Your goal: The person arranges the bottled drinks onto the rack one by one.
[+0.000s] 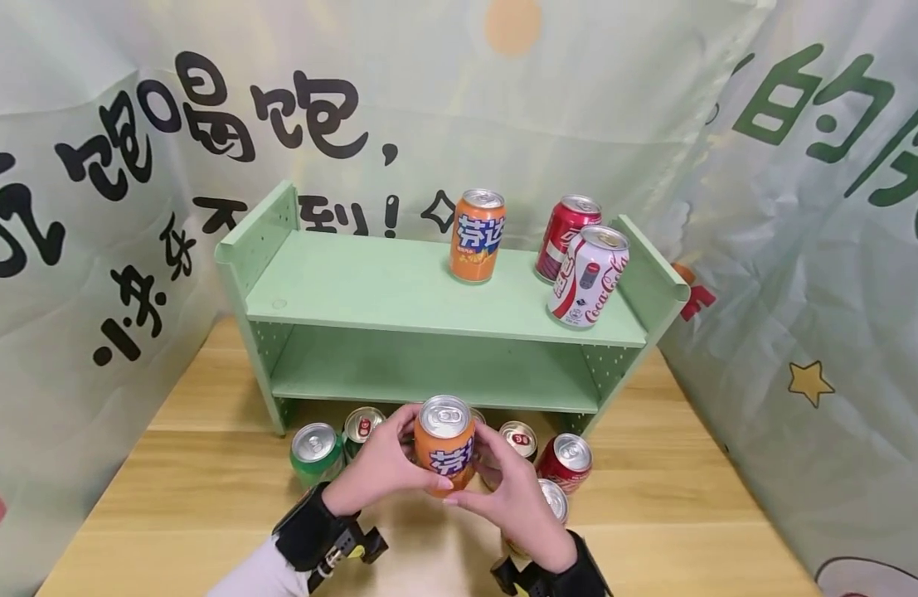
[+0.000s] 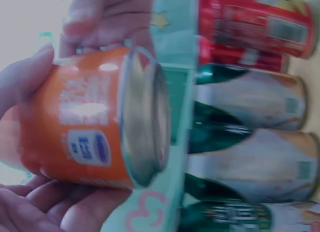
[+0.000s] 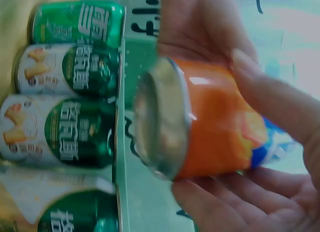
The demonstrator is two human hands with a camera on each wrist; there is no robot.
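An orange soda can (image 1: 445,452) is held upright between my two hands in front of the shelf. My left hand (image 1: 384,464) grips its left side and my right hand (image 1: 512,489) grips its right side, with both thumbs near its lower front. In both wrist views the silver base of the can (image 2: 80,107) shows, off the table. Another orange can (image 1: 477,245) stands on the top board of the green shelf (image 1: 339,286). To its right on that board are a dark red can (image 1: 559,236) and a white Coca-Cola can (image 1: 589,280).
Several cans stand on the wooden table (image 1: 653,497) by the shelf's foot: a green can (image 1: 314,456) at left, green-and-white cans (image 3: 80,129) and a red can (image 1: 566,466) at right. My right hand partly hides another can (image 1: 555,497). Printed cloth (image 1: 809,290) surrounds the table.
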